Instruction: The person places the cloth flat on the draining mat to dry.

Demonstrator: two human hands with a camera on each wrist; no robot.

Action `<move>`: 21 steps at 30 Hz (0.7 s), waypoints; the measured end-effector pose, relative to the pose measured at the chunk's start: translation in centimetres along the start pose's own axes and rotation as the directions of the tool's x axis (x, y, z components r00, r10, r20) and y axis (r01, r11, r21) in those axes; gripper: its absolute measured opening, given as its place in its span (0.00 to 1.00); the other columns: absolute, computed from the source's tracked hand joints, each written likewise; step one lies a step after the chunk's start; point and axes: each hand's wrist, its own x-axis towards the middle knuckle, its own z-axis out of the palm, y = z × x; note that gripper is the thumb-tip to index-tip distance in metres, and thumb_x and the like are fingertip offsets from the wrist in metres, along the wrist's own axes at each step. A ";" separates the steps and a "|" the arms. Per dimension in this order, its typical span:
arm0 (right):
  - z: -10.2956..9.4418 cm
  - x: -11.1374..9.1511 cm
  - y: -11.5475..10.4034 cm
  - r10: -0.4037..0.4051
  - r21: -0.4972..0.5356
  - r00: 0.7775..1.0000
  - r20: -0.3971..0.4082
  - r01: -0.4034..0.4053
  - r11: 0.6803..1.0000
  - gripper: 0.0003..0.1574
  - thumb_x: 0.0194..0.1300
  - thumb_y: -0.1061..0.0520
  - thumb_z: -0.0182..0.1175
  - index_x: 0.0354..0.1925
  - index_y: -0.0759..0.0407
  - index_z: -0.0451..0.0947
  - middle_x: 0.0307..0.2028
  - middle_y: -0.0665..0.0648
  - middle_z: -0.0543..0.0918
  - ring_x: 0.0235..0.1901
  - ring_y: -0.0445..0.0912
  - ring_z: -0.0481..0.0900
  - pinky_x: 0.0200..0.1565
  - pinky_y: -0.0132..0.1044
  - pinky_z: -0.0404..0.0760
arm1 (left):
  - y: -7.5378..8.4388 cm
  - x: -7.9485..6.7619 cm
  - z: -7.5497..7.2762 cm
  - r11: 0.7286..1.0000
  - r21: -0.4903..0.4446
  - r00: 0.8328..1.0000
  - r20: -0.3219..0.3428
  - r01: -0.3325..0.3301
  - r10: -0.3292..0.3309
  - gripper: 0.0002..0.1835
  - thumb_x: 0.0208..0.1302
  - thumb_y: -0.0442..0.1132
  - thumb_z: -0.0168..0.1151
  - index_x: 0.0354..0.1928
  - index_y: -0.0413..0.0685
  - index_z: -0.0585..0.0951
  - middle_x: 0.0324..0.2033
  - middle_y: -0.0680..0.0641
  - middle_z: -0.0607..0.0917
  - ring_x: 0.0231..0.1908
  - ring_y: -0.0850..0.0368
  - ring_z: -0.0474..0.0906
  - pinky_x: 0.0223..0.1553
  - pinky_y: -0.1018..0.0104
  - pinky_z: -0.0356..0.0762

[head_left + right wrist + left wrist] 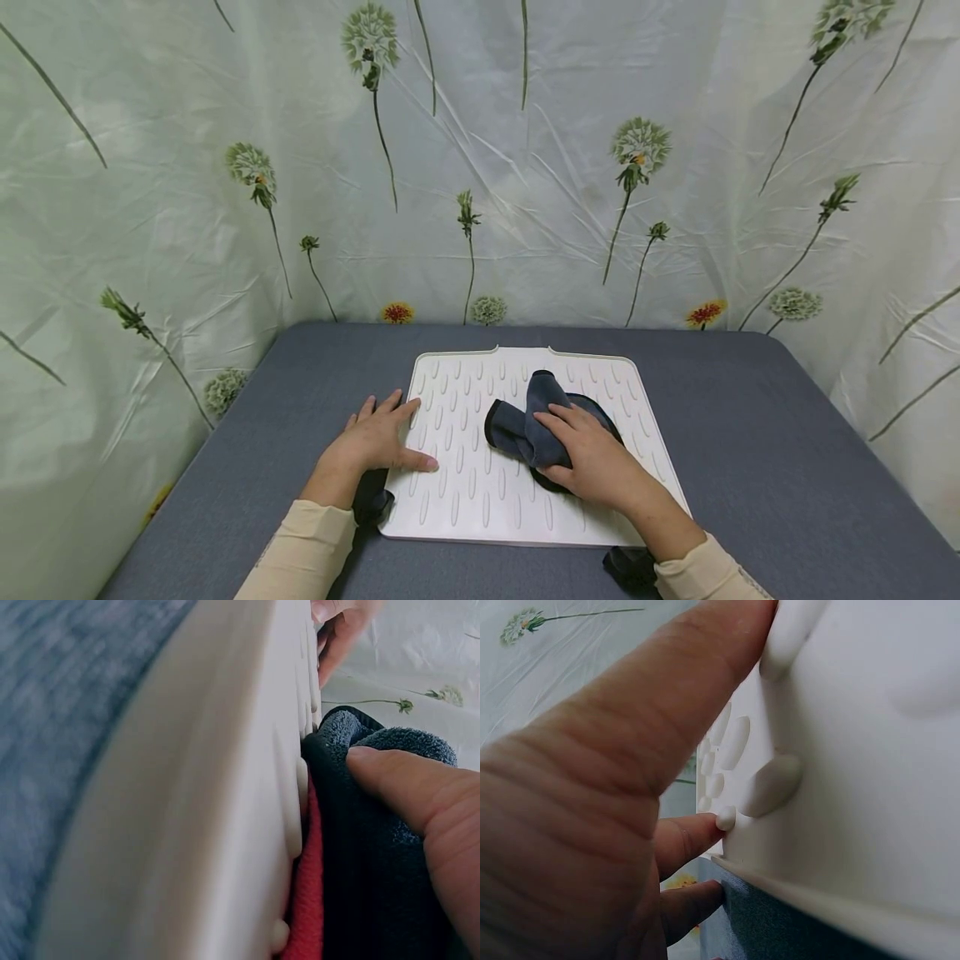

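A white board [472, 500] with rows of raised oblong bumps lies flat on the table. My left hand [377, 437] rests at its left edge, fingers spread and mostly straight, thumb on the surface. In the left wrist view the thumb [682, 682] touches the board, and one fingertip lies over its rim. Bunched on the board, right of its middle, is a dark blue towelling cloth [546, 417] with black edging. My right hand [596, 462] grips it from above against the bumps. The right wrist view shows the cloth's red underside [307, 892] beside the bumps.
A grey-blue cloth covers the table [750, 433] around the board. Behind and at the sides hangs a pale curtain [547, 167] printed with dandelions. Black wrist straps [630, 569] sit near both cuffs, close to the board's front edge.
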 end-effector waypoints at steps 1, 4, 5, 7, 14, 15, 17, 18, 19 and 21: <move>0.0 0.0 0.0 0.002 0.002 1.000 0.002 -0.002 1.000 0.44 0.62 0.46 0.73 0.72 0.52 0.70 0.72 0.64 0.70 0.71 0.69 0.66 0.67 0.67 0.69 | 0.0 0.0 0.0 1.000 -0.001 1.000 0.001 0.000 0.000 0.64 0.40 0.69 0.80 0.79 0.54 0.62 0.79 0.34 0.54 0.77 0.21 0.41 0.71 0.22 0.47; -0.1 0.0 0.0 0.003 0.008 1.000 0.005 -0.003 1.000 0.44 0.62 0.46 0.73 0.72 0.52 0.69 0.72 0.64 0.70 0.71 0.69 0.66 0.67 0.67 0.69 | 0.0 0.0 -0.1 1.000 -0.004 1.000 0.004 -0.001 0.001 0.64 0.40 0.69 0.80 0.79 0.54 0.62 0.79 0.34 0.54 0.77 0.21 0.41 0.71 0.22 0.46; -0.1 0.0 0.0 0.003 0.013 1.000 0.008 -0.004 1.000 0.44 0.62 0.46 0.73 0.72 0.52 0.70 0.72 0.64 0.70 0.71 0.69 0.66 0.67 0.67 0.69 | 0.0 0.0 -0.1 1.000 -0.005 1.000 0.004 -0.001 0.001 0.64 0.40 0.69 0.80 0.79 0.54 0.62 0.79 0.34 0.54 0.77 0.21 0.41 0.71 0.22 0.46; -0.1 0.0 0.0 0.005 0.020 1.000 0.013 -0.005 1.000 0.44 0.62 0.46 0.73 0.72 0.52 0.70 0.72 0.64 0.70 0.71 0.70 0.66 0.67 0.68 0.68 | 0.0 0.0 -0.1 1.000 -0.008 1.000 0.004 -0.002 0.002 0.64 0.40 0.69 0.80 0.79 0.54 0.62 0.79 0.34 0.54 0.77 0.21 0.41 0.71 0.22 0.46; -0.4 0.0 0.0 0.010 0.038 0.999 0.042 -0.012 0.999 0.45 0.63 0.44 0.72 0.73 0.51 0.69 0.73 0.64 0.68 0.73 0.69 0.64 0.68 0.68 0.68 | -0.1 0.1 0.1 1.000 -0.023 1.000 0.000 0.001 -0.001 0.64 0.39 0.69 0.81 0.79 0.54 0.63 0.79 0.34 0.54 0.77 0.21 0.41 0.71 0.22 0.45; -0.6 0.0 0.0 0.013 0.048 0.999 0.048 -0.015 0.999 0.45 0.64 0.44 0.72 0.74 0.51 0.68 0.74 0.64 0.68 0.73 0.69 0.64 0.68 0.67 0.68 | -0.1 0.1 0.1 1.000 -0.023 1.000 -0.002 0.002 -0.002 0.64 0.39 0.69 0.81 0.79 0.54 0.63 0.79 0.34 0.55 0.77 0.21 0.41 0.71 0.22 0.45; -0.9 -0.1 0.0 0.019 0.072 0.998 0.064 -0.023 0.997 0.45 0.64 0.43 0.71 0.74 0.50 0.68 0.74 0.64 0.66 0.74 0.68 0.63 0.68 0.67 0.68 | -0.2 0.1 0.1 1.000 -0.027 1.000 -0.002 0.005 -0.005 0.64 0.39 0.69 0.81 0.78 0.54 0.63 0.79 0.34 0.55 0.77 0.21 0.41 0.71 0.22 0.45; -1.1 -0.2 0.1 0.024 0.087 0.997 0.074 -0.031 0.996 0.46 0.64 0.42 0.71 0.75 0.50 0.67 0.75 0.64 0.65 0.74 0.67 0.62 0.68 0.67 0.68 | -0.2 0.1 0.1 1.000 -0.027 1.000 -0.001 0.006 -0.006 0.64 0.39 0.68 0.81 0.78 0.54 0.63 0.79 0.34 0.55 0.77 0.21 0.42 0.71 0.21 0.45; -1.3 -0.2 0.1 0.030 0.103 0.996 0.084 -0.039 0.994 0.47 0.64 0.40 0.71 0.75 0.49 0.66 0.76 0.63 0.64 0.74 0.67 0.62 0.68 0.67 0.68 | -0.2 0.1 0.1 1.000 -0.028 1.000 0.000 0.007 -0.007 0.64 0.39 0.68 0.81 0.78 0.54 0.63 0.79 0.34 0.55 0.77 0.21 0.42 0.71 0.21 0.45; -1.7 -0.3 0.3 0.036 0.135 0.995 0.098 -0.049 0.990 0.49 0.63 0.37 0.70 0.75 0.48 0.66 0.76 0.63 0.63 0.75 0.65 0.61 0.67 0.66 0.69 | -0.2 0.2 0.1 1.000 -0.027 1.000 0.002 0.010 -0.010 0.64 0.39 0.69 0.81 0.78 0.54 0.63 0.79 0.34 0.55 0.77 0.22 0.42 0.71 0.22 0.45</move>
